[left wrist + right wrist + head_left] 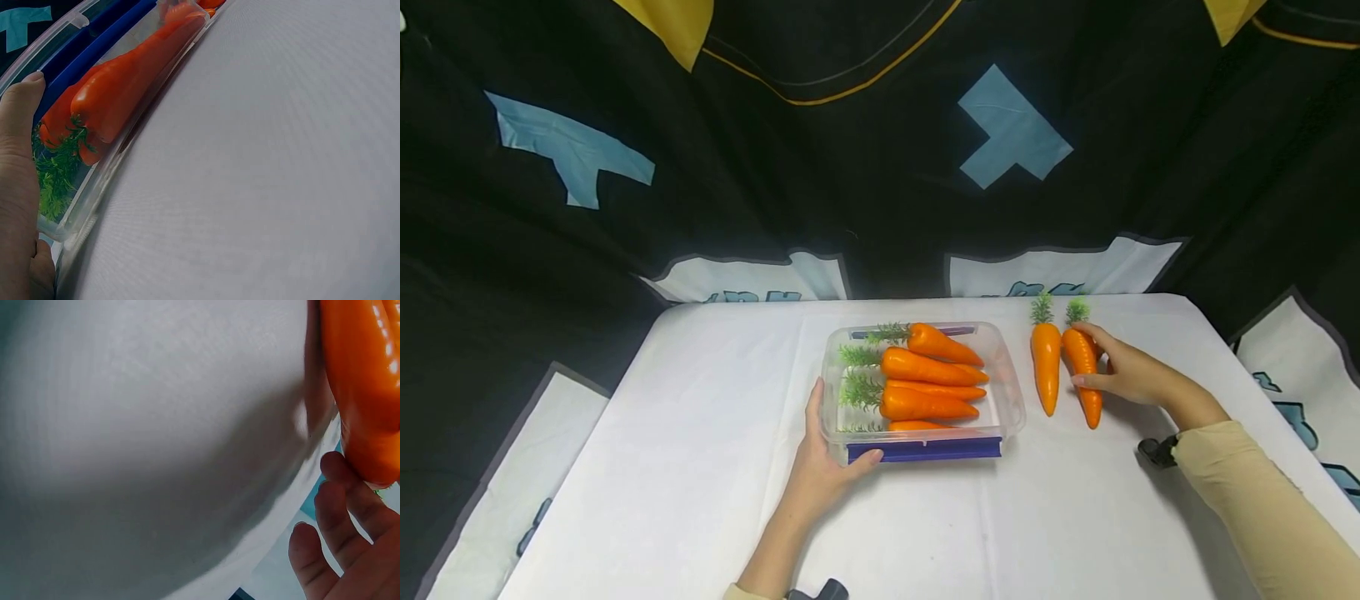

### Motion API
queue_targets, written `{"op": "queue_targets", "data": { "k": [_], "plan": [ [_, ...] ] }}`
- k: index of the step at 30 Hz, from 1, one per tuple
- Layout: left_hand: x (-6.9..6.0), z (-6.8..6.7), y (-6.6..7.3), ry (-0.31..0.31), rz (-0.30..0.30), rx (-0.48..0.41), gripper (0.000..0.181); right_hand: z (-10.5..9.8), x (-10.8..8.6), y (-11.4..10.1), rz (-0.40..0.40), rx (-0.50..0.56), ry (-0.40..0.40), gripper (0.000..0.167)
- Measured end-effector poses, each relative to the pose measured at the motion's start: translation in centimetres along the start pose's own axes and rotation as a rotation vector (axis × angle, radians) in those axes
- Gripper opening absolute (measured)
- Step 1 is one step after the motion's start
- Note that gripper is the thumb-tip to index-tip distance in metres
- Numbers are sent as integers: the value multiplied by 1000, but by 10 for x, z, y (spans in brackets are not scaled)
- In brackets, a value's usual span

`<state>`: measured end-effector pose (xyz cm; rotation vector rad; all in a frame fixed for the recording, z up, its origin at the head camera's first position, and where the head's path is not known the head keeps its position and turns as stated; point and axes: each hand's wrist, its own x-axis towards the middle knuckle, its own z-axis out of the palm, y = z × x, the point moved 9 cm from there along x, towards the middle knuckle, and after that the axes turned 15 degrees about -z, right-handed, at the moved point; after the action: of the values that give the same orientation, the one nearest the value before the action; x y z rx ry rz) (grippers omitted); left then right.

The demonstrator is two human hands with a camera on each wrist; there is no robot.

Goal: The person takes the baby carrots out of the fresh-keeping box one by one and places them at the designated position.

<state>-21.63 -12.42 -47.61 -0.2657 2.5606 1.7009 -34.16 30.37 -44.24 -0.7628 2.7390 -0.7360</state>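
A clear plastic container [1012, 392] with a blue front latch [925, 451] holds several orange carrots [925, 367], their green tops toward the left. My left hand [822, 475] grips its front left corner, thumb on the latch side and fingers along the left wall. In the left wrist view that hand [19, 150] is beside the blue latch strip [94, 56]. Right of the container two carrots lie side by side on the cloth. My right hand [1131, 372] holds the right-hand carrot [1084, 358], fingers near its leafy end; the other carrot [1046, 367] is untouched.
The table has a white cloth [700, 433]. Behind it hangs a black curtain [812, 192] with pale blue and yellow shapes. The right hand's shadow falls on the cloth, and a dark wrist device [1157, 452] shows at the right cuff.
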Motion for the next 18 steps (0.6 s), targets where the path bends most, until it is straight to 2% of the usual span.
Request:
{"op": "queue_targets", "data": {
  "k": [11,15,18],
  "plan": [
    [0,1,0,-5,-2,-1,124,3,0,4,17,-10,-16,93],
    [-1,0,0,0,-5,10,124,-1,0,3,44,-76,-20,92],
    [-1,0,0,3,-4,18,124,-9,1,0,49,-158,11,85]
  ]
}}
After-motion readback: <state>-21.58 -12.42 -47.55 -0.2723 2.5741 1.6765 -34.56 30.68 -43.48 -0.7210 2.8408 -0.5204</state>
